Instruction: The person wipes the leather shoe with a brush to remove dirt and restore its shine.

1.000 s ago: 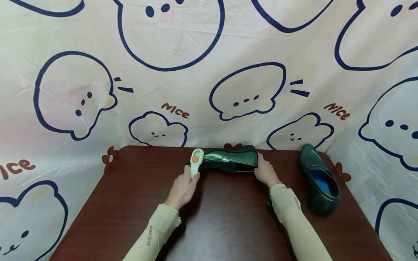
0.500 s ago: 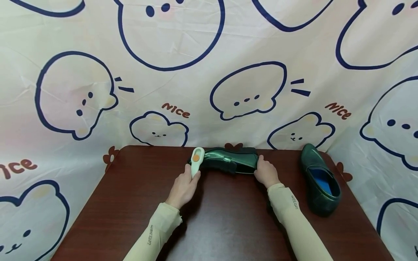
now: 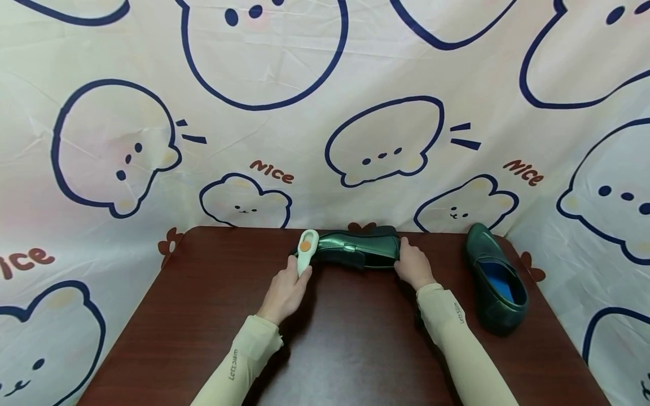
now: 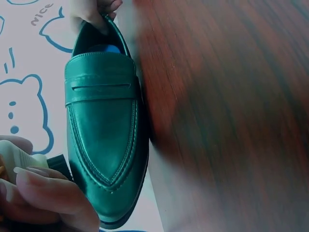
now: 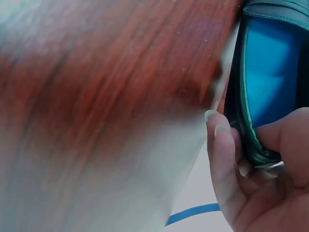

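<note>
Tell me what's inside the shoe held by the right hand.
A blue insole shows, with the thumb of the right hand at the back. Anything further forward is covered by the upper and can't be seen.

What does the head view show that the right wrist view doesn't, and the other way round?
Only the head view: the left hand holding a pale tool with an orange spot, and the second green loafer upright on the right of the tabletop.

Only the right wrist view: the blue insole inside the held green loafer, and what looks like the thumb tucked inside its heel.

Both: the right hand gripping that loafer's heel, part of the reddish-brown tabletop, and some of the pale patterned cloth.
</note>
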The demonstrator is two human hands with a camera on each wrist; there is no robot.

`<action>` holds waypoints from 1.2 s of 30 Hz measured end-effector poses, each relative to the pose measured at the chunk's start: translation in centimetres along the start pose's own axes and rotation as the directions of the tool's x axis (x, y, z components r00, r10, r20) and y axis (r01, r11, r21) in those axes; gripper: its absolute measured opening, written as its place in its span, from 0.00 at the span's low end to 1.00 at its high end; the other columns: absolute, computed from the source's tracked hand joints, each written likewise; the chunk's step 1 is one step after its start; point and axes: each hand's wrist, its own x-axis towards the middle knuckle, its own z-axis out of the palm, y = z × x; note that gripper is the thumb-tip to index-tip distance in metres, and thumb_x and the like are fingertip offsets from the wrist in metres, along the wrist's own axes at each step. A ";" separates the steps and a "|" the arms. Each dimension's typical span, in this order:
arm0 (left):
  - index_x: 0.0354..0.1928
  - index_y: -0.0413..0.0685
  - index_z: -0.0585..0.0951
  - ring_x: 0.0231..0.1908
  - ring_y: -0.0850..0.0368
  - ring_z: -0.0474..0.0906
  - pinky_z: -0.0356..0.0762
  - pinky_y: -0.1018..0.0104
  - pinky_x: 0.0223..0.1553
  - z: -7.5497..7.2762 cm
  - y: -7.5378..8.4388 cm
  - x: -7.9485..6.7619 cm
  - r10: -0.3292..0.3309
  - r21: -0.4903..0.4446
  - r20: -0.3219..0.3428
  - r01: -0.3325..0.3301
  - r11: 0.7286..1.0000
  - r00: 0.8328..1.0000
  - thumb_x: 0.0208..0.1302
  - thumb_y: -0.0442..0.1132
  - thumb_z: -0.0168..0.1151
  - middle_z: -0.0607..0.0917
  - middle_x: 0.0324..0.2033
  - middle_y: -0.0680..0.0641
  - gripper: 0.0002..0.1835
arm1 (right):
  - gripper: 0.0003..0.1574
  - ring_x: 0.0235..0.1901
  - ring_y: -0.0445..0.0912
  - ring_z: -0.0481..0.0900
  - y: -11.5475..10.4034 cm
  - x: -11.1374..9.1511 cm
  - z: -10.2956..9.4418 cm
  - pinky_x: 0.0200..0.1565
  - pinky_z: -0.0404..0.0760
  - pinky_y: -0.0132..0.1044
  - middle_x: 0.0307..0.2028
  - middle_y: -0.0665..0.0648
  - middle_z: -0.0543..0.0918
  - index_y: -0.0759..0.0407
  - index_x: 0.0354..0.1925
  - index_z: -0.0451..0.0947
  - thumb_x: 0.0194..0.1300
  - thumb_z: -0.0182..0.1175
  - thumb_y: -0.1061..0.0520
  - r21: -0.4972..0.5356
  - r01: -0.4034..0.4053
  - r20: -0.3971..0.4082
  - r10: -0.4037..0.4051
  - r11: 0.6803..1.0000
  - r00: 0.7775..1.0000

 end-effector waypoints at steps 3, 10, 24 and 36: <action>0.43 0.45 0.65 0.17 0.53 0.67 0.64 0.63 0.20 -0.1 0.2 0.0 0.001 -0.009 0.005 -0.001 1.000 1.000 0.73 0.56 0.45 0.69 0.19 0.46 0.20 | 0.41 0.17 0.47 0.77 0.2 0.2 0.0 0.23 0.74 0.40 0.23 0.59 0.79 0.72 0.68 0.49 0.62 0.53 0.64 0.009 0.001 0.023 -0.001 1.000 1.000; 0.43 0.47 0.65 0.17 0.54 0.67 0.64 0.63 0.21 0.0 0.7 0.2 0.012 -0.035 0.024 -0.011 0.999 1.000 0.72 0.58 0.45 0.70 0.19 0.47 0.20 | 0.39 0.18 0.46 0.78 0.6 0.3 0.2 0.29 0.76 0.41 0.25 0.59 0.80 0.72 0.68 0.49 0.62 0.52 0.65 0.050 -0.010 0.060 0.007 0.999 0.998; 0.43 0.51 0.65 0.15 0.57 0.66 0.66 0.64 0.19 0.7 3.9 0.3 0.157 -0.137 0.003 -0.156 0.978 0.988 0.71 0.62 0.42 0.70 0.19 0.49 0.21 | 0.29 0.31 0.55 0.80 -3.5 -0.3 -0.5 0.31 0.78 0.47 0.44 0.65 0.81 0.64 0.59 0.65 0.58 0.51 0.68 0.096 0.185 -0.416 -0.129 0.978 0.900; 0.46 0.53 0.65 0.17 0.58 0.64 0.64 0.66 0.21 1.9 6.0 -0.5 0.232 -0.317 0.034 -0.209 0.925 0.972 0.70 0.64 0.42 0.68 0.20 0.50 0.23 | 0.23 0.08 0.46 0.59 -5.8 -1.2 0.2 0.12 0.59 0.37 0.22 0.61 0.74 0.69 0.49 0.67 0.51 0.50 0.70 -0.225 0.224 -0.606 -0.316 0.948 0.730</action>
